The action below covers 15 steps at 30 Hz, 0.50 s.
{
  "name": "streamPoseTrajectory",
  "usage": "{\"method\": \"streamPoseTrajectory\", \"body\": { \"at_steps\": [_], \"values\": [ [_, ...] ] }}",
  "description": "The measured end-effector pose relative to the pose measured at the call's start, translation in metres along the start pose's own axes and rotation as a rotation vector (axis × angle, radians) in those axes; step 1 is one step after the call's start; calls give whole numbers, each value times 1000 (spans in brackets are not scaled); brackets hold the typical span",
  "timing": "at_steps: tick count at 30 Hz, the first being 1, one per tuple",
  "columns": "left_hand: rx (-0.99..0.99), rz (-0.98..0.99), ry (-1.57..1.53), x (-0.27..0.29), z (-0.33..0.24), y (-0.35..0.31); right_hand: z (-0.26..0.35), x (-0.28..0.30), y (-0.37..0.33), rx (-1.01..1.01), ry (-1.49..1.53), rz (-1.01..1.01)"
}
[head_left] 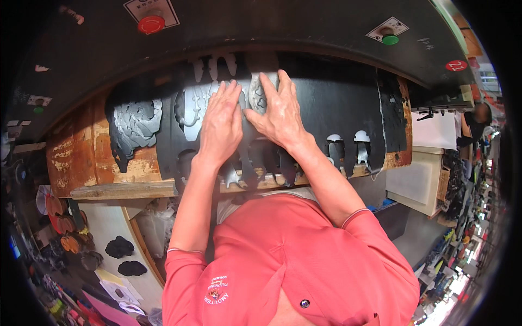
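Both my hands rest over a black sheet (331,98) with shaped holes cut along its near edge. My left hand (222,122) lies with its fingers stretched out and close together, beside a curved metal outline piece, perhaps a cutting die (190,111). My right hand (283,117) has its fingers extended and the thumb spread apart. Between its thumb and forefinger shows a grey, outlined shape (256,93); whether the hand touches it I cannot tell. Pale strips (215,68) show through openings beyond my left fingertips.
A pile of grey cut pieces (138,122) sits at the left on the worn wooden board (73,155). A dark machine beam (288,27) with a red button (151,24) and a green button (390,39) spans the far side. A person (478,122) is far right.
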<state>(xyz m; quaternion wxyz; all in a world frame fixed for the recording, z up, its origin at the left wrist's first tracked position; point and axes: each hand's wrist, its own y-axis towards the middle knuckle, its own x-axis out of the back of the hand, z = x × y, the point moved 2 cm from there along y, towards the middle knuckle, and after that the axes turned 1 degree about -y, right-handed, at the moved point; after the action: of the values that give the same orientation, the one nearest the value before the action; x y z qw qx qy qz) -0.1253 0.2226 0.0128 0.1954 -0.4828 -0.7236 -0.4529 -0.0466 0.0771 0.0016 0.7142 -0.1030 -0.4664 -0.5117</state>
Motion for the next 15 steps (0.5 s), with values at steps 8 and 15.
{"method": "streamPoseTrajectory", "body": {
  "at_steps": [8, 15],
  "values": [
    [-5, 114, 93, -19, 15, -9, -39, 25, 1, -218, 594, 47],
    [51, -91, -50, -5, -12, 9, -55, 39, 1, -498, 1263, 73]
  ]
}}
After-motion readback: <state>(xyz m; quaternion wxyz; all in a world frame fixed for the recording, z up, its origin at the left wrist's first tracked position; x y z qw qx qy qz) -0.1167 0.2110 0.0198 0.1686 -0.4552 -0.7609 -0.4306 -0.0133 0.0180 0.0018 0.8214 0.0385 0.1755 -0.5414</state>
